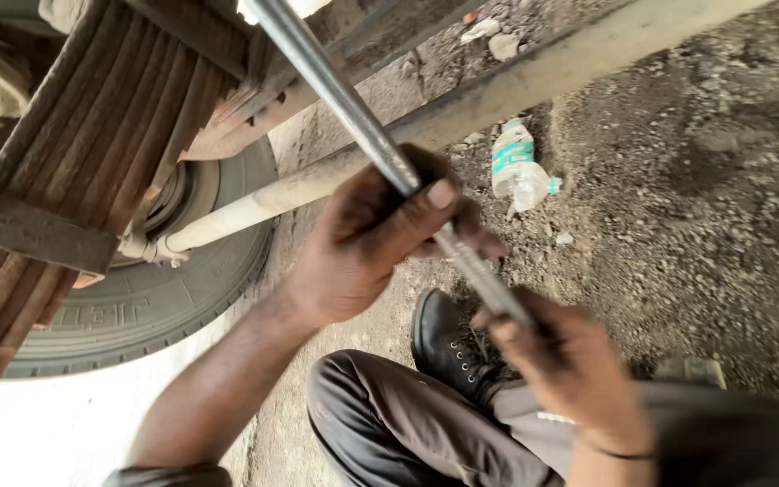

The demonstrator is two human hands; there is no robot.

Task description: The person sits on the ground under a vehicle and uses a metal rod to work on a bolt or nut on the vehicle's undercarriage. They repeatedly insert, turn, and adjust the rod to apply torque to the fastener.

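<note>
While the long steel bar [380, 149] ran from top centre toward lower right, it was gripped by the left hand [362, 239] and right hand [561, 361], fingers wrapped tight; steady, aligned leverage was judged best.

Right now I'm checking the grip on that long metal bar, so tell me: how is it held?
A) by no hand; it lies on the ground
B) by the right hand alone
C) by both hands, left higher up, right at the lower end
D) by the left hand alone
C: the left hand wraps the metal bar farther up, and the right hand grips its lower end above the black boot.
</note>
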